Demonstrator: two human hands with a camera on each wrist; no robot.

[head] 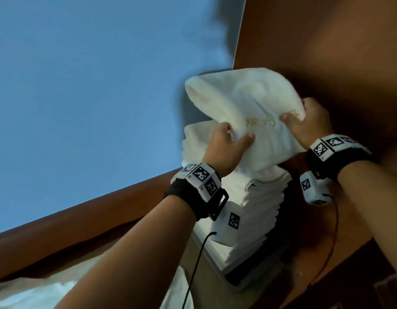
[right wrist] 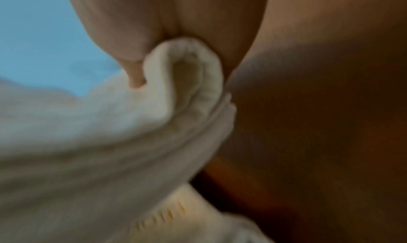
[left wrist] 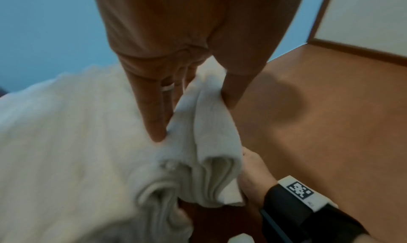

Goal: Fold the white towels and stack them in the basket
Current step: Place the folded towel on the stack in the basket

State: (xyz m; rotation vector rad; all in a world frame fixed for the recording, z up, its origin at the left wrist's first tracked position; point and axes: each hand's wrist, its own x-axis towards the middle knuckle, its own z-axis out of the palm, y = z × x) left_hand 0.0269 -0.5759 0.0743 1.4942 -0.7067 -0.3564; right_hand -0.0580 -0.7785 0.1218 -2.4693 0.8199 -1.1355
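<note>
— Both forearms reach in; what do the 2 hands hold?
— Left hand (head: 224, 148) and right hand (head: 309, 123) each pinch the near edge of 1 folded white towel (head: 244, 101), thumbs on top, fingers curled under.
— Where is it, relative to the stack of towels (head: 255, 204)?
— Lifted just above the stack's top, sagging between the grips. The stack itself stands in a dark basket (head: 257, 270), its rim showing at the stack's foot.

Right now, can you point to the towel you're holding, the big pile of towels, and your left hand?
towel (head: 249, 101), head view, its bunched top.
pile of towels (head: 262, 197), head view, its layered side.
left hand (head: 224, 148), head view, its back.
</note>
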